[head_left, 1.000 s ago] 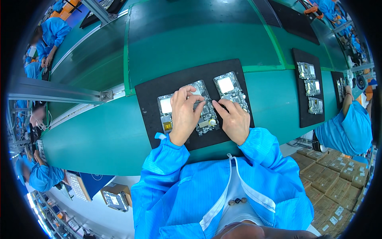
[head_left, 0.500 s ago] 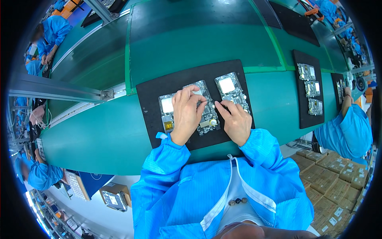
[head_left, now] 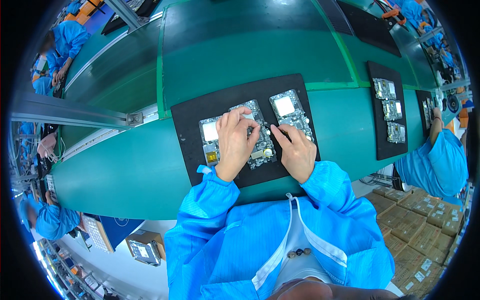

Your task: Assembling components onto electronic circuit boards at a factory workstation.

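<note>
Three circuit boards lie side by side on a black mat (head_left: 186, 135). My left hand (head_left: 233, 142) rests over the middle board (head_left: 261, 161), its thumb and forefinger pinched together near the board's upper right edge; whatever is between them is hidden. Partly covered by that hand is the left board (head_left: 211, 131), which has a white square and a gold part. My right hand (head_left: 298, 155) is closed at the gap between the middle board and the right board (head_left: 285, 106). A small, thin dark piece (head_left: 283, 132) shows at its fingertips, too small to name.
Green worktop (head_left: 120, 170) surrounds the mat. To the right lies another black mat (head_left: 387, 150) with three boards. A co-worker in blue (head_left: 435, 162) sits beyond it. A metal beam (head_left: 75, 111) crosses at the left. Cardboard boxes (head_left: 415, 225) are stacked on the lower right.
My right fingertips have shifted slightly, and a thin dark piece now shows at them. My left hand stays pinched over the middle board.
</note>
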Available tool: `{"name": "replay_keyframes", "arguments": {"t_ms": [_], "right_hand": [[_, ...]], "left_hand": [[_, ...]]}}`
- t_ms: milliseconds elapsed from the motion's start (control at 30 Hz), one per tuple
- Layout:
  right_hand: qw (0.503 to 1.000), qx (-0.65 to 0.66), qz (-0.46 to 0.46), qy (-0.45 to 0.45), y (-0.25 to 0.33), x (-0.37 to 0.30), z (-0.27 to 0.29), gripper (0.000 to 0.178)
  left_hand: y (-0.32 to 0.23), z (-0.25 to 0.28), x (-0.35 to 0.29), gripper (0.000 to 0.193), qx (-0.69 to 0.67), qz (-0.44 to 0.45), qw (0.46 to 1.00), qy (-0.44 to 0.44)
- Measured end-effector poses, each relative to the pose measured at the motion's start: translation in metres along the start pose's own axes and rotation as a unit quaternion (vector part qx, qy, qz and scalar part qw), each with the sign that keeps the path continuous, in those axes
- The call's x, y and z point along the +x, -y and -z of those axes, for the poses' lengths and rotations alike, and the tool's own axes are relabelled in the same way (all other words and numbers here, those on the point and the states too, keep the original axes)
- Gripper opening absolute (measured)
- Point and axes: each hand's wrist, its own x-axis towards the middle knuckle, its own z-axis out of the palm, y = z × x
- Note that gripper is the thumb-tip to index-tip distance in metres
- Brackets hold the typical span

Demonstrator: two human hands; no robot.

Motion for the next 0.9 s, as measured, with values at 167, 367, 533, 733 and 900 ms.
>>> {"name": "replay_keyframes", "arguments": {"t_ms": [167, 367, 533, 733, 900], "right_hand": [[1.000, 0.012, -0.007, 0.009, 0.0006, -0.0004, -0.0016, 0.051], [1.000, 0.011, -0.013, 0.010, 0.0006, -0.0003, -0.0030, 0.051], [1.000, 0.010, -0.014, 0.005, 0.0000, -0.0011, -0.0057, 0.051], [1.000, 0.009, -0.009, 0.015, 0.0002, -0.0013, -0.0063, 0.051], [0.999, -0.005, 0.000, 0.038, 0.0013, -0.0006, -0.0046, 0.050]], "left_hand": [[0.0001, -0.0027, 0.0003, 0.013, 0.011, 0.003, 1.000, -0.005], [-0.0009, -0.0023, 0.0010, 0.013, 0.018, 0.000, 1.000, -0.003], [-0.0012, -0.0020, 0.0009, 0.014, 0.023, -0.001, 1.000, -0.005], [-0.0017, -0.0022, 0.0012, 0.014, 0.025, -0.004, 1.000, -0.002], [-0.0020, -0.0034, 0.0012, 0.014, 0.029, -0.003, 1.000, -0.005]]}}
